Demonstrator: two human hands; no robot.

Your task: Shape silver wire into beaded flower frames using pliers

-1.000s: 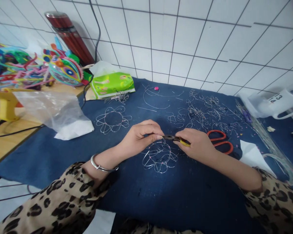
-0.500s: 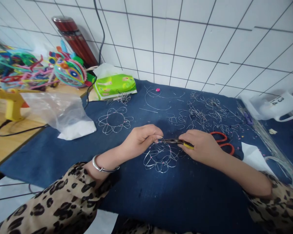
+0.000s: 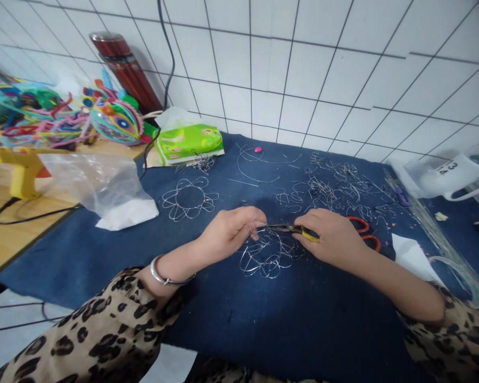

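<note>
Between thumb and fingers, my left hand (image 3: pixel 237 229) pinches the upper edge of a flower-shaped wire ring (image 3: pixel 268 260) with looped petals and small pink beads. My right hand (image 3: pixel 329 234) is closed around the yellow-and-black handles of a pair of pliers (image 3: pixel 283 227). The plier jaws reach left to the wire at my left fingertips; whether they grip it I cannot tell. A second wire flower (image 3: pixel 190 199) lies flat on the dark blue cloth (image 3: pixel 223 319), beyond my left wrist. Red-handled scissors (image 3: pixel 369 234) lie partly hidden behind my right hand.
Tangled wire scraps (image 3: pixel 331 183) spread behind my right hand. At the right are a white mug (image 3: pixel 463 173) and a bundle of straight wires (image 3: pixel 435 229). On the left sit a plastic bag (image 3: pixel 99 186), a green tissue pack (image 3: pixel 189 143), a yellow glue gun (image 3: pixel 22 170) and a red flask (image 3: pixel 125 69).
The wire flower has turned and tilted slightly beneath my left fingers. My right hand and the pliers have shifted a little to the right. Both hands keep their grip.
</note>
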